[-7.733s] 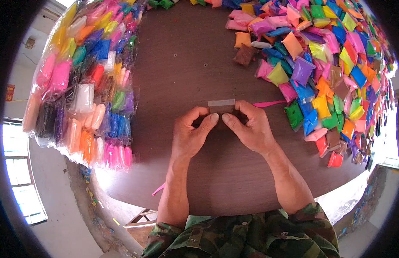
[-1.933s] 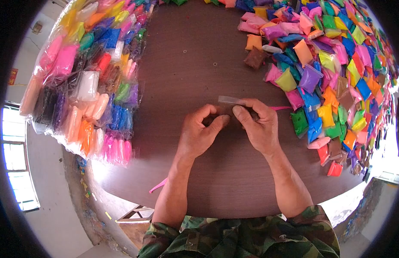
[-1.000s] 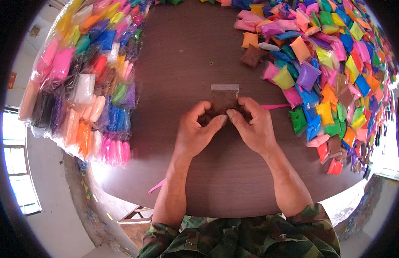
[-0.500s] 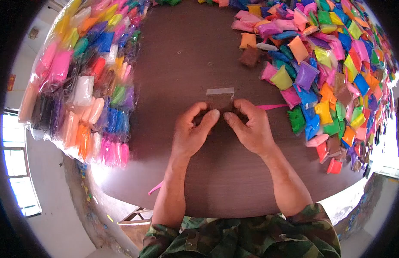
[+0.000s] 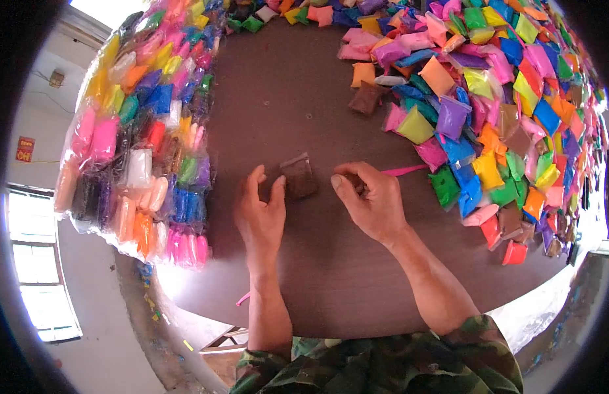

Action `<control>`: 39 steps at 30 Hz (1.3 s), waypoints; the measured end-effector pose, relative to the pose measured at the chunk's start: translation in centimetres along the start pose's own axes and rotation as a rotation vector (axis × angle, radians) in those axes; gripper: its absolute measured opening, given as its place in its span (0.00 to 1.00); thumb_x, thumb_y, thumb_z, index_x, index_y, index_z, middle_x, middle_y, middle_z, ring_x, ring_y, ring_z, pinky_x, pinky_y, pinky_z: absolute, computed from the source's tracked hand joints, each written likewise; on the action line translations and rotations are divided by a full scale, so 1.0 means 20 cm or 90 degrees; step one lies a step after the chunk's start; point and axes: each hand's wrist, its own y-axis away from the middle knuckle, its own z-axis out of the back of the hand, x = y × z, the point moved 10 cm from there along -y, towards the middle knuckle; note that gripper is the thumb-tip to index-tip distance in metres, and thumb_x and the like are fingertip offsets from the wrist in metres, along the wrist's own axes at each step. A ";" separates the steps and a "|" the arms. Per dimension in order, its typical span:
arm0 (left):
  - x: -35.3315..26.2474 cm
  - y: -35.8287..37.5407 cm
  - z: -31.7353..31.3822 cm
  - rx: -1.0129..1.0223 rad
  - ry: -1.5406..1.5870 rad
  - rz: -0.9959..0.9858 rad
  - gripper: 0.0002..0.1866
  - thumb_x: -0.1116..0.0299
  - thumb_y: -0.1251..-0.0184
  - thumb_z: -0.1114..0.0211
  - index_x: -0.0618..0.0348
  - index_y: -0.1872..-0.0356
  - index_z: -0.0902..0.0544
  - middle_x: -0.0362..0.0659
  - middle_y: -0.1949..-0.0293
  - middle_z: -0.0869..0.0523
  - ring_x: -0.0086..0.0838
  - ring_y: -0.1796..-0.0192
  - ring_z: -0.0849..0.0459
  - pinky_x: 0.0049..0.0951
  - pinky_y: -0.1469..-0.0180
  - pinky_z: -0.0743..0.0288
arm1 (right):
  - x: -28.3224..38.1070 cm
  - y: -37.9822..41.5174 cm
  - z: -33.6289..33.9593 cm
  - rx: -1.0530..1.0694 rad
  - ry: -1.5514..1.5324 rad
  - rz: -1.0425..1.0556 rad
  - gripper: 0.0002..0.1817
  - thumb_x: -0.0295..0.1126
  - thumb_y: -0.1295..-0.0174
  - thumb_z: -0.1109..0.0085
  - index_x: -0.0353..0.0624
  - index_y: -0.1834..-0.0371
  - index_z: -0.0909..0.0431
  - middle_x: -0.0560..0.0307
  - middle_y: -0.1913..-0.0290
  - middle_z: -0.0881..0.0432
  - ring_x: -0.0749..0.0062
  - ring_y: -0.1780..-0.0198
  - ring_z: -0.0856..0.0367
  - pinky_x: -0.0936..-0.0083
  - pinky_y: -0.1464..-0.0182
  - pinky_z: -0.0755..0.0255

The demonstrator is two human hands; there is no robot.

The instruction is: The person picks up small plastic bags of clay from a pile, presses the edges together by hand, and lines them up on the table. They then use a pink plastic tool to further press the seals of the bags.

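A small clear bag with brown clay-like filling [image 5: 300, 180] lies tilted on the dark tabletop between my hands. My left hand [image 5: 262, 213] is open, thumb and forefinger apart, with the thumb tip at the bag's left edge; whether it touches cannot be told. To the right of the bag, and clear of it, is my right hand [image 5: 375, 200]. Its fingers are curled in and the thumb tip lies close to the forefinger, with nothing visible in them.
Clear plastic bags of coloured packs [image 5: 140, 167] line the left side. A large heap of loose coloured packets [image 5: 485, 131] covers the right, reaching along the back. A pink strip [image 5: 404, 171] lies beyond my right hand. The brown table [image 5: 344, 276] curves at its near edge.
Both hands have let go of the brown bag and moved apart. The bag now lies turned on the table, further left and lower in view. The camera view has shifted slightly.
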 end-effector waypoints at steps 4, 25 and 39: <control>-0.16 -0.02 0.00 0.030 -0.060 -0.089 0.15 0.66 0.34 0.23 0.59 0.49 0.11 0.49 0.52 0.11 0.43 0.49 0.12 0.39 0.47 0.19 | -0.03 -0.01 0.02 -0.030 -0.057 -0.037 0.09 0.31 0.28 0.33 0.35 0.55 0.13 0.53 0.70 0.11 0.83 0.70 0.17 0.77 0.69 0.23; -0.70 -0.37 -0.72 0.155 -0.005 -0.227 0.26 0.56 0.35 0.24 0.63 0.42 0.15 0.55 0.46 0.12 0.49 0.46 0.11 0.40 0.41 0.19 | -0.08 0.00 0.12 -0.162 -0.323 -0.100 0.16 0.40 0.18 0.44 0.37 0.60 0.19 0.70 0.74 0.25 0.89 0.71 0.30 0.82 0.70 0.34; -0.29 0.24 -0.31 0.414 0.853 0.326 0.25 0.57 0.18 0.45 0.68 0.35 0.20 0.51 0.48 0.10 0.33 0.55 0.10 0.30 0.59 0.15 | -0.02 0.00 -0.02 0.078 -0.314 -0.153 0.17 0.36 0.22 0.44 0.33 0.42 0.19 0.61 0.56 0.15 0.80 0.51 0.20 0.76 0.44 0.25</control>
